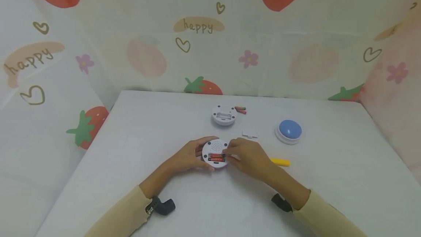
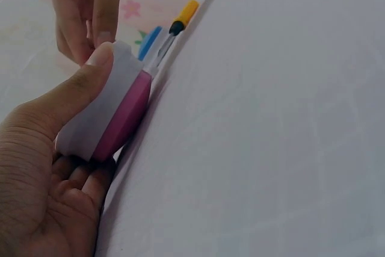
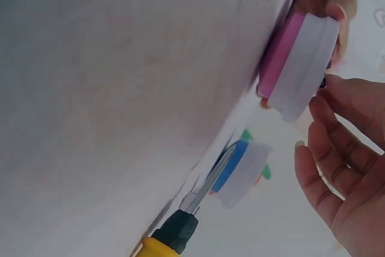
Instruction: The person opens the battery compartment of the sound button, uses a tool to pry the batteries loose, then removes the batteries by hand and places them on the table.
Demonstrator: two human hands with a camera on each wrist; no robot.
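Observation:
My left hand [image 1: 188, 156] grips a round push-button with a white base [image 1: 215, 144] and a pink dome [image 2: 127, 115], turned dome-down, its thumb on the white rim. Two red-and-black batteries [image 1: 216, 157] lie side by side in the uncovered battery compartment, next to a speaker grille of small holes. At the compartment's right end, the thumb and index finger of my right hand [image 1: 250, 158] pinch the end of a battery, partly hidden by those fingers. Its other fingers hang loosely curled in the right wrist view.
Behind sits another upturned white button [image 1: 224, 116] with a bare battery slot, beside two loose batteries [image 1: 240, 110]. A white battery cover [image 1: 250, 134] lies behind my right hand. Farther right stands a blue-domed button [image 1: 290, 130]. A yellow-handled screwdriver [image 1: 280, 162] lies beside my right wrist.

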